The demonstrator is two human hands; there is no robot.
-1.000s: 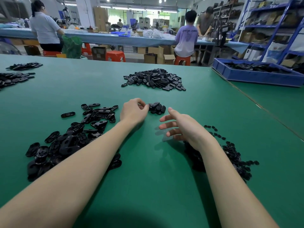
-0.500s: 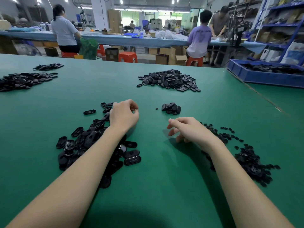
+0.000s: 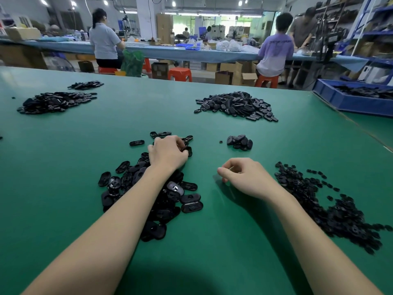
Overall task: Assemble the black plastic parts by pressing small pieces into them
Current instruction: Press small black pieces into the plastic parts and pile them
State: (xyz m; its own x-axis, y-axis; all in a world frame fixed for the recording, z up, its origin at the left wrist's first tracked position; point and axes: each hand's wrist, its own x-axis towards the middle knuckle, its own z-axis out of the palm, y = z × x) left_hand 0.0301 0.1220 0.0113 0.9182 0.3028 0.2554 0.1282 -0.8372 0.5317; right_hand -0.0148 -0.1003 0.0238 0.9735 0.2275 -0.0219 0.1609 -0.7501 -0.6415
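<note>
A black oval plastic part is being gripped by the curled left hand; right hand is being held loosely curled, contents indiscernible, above the green surface.

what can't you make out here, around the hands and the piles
Head view:
- Left hand: curled fingers touch a black part; its own knuckles hide any grip.
- Right hand: fingers curl under; anything held is hidden.
- Small pieces: too small to tell shape.
- Blue bin: cut off by the right edge.
</note>
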